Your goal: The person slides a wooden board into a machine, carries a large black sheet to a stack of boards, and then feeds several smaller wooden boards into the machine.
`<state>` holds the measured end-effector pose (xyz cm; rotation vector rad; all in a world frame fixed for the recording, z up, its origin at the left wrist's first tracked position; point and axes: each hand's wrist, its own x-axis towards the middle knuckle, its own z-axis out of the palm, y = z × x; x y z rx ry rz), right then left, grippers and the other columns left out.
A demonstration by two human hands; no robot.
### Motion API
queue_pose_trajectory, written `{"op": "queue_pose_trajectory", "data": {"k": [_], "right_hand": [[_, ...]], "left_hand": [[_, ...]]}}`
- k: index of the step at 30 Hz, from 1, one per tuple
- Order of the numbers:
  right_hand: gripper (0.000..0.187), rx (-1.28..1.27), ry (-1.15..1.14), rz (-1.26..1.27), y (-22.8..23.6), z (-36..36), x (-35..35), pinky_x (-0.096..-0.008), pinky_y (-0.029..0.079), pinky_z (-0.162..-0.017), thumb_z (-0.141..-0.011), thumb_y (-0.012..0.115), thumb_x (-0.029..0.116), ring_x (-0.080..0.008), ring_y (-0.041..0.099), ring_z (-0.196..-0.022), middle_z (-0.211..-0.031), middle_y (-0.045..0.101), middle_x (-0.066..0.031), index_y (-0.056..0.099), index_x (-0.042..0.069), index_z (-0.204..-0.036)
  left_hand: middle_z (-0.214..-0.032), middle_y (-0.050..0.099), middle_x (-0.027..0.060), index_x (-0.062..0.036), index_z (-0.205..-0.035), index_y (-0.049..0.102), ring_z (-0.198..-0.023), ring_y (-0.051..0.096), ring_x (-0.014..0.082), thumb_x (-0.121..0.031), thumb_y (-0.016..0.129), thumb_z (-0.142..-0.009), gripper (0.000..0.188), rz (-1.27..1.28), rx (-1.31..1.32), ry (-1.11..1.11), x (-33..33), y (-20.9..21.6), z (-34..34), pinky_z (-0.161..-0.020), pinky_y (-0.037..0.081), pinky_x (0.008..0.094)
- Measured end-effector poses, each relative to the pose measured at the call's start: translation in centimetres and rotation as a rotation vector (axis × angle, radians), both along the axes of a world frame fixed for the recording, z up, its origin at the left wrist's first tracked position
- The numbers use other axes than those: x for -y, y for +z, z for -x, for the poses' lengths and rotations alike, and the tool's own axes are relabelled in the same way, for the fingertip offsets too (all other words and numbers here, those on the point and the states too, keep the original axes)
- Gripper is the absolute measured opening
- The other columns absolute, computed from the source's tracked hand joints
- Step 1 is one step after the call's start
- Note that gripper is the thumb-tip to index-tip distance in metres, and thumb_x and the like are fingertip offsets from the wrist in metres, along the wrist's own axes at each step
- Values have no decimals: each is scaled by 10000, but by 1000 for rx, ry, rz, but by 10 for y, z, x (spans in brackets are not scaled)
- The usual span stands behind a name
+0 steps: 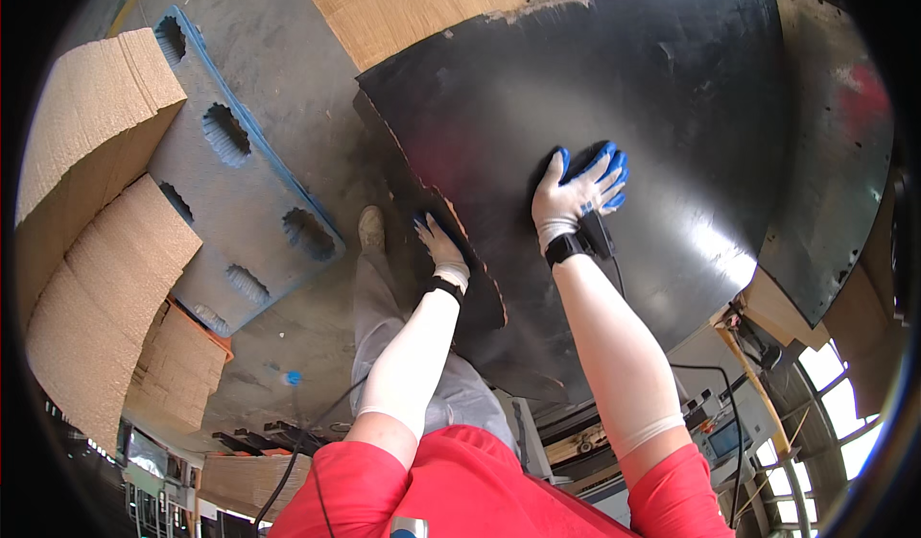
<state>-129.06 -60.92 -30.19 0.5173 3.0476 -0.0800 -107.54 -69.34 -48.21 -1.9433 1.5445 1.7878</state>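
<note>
A large black sheet (614,77) with a ragged, torn left edge lies before me. My right hand (580,191), in a white glove with blue fingertips, is open and laid on its upper surface, fingers spread. Just left of the ragged edge is my left hand (443,247), gloved the same way. Its fingers are stretched out over a darker black strip (403,173) beside the sheet, and I see nothing held in them. Whether this strip is a separate piece or part of the sheet I cannot tell. White sleeves cover both forearms.
Left of me a grey-blue pallet (206,154) with holes lies by stacked brown cardboard (96,125). A wooden board (432,10) shows past the sheet's far edge. At right stands a scuffed dark panel (825,154). A black cable (724,375) hangs near my right arm.
</note>
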Motion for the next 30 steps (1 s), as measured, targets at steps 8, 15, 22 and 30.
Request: {"op": "queue_pose_trajectory", "data": {"k": [8,15,22,30], "right_hand": [[871,-31,-39,-93,-1,-5,-43,-624,121,-1166,-857,573,550,-436,212,-1462,-1573,263,-232,303,61,-1525],[884,-123,-52,-14,-4,-8,-40,-619,119,-1173,-852,554,608,-413,209,-1474,-1571,280,-223,327,66,-1513],[903,-199,117,237,14,-68,-97,-568,104,-1193,-862,546,628,-407,185,-1480,-1580,260,-226,319,41,-1509],[863,-29,-155,-52,0,-302,-255,-605,137,-1161,-873,521,628,-430,249,-1443,-1570,294,-204,325,89,-1517]], "left_hand": [[-1627,82,252,-17,-1572,90,-1519,83,363,-578,329,-1009,830,79,313,-278,-46,124,-2,-1226,90,490],[-1608,77,300,14,-1563,48,-1492,100,456,-527,381,-990,856,223,423,-636,-101,173,-91,-1204,72,568],[-1609,60,297,-8,-1567,39,-1479,100,492,-487,434,-978,856,318,281,-708,-137,190,-147,-1202,74,579],[-1634,106,207,-39,-1574,97,-1493,145,430,-530,422,-977,839,503,383,-627,-172,181,-179,-1206,122,553]]}}
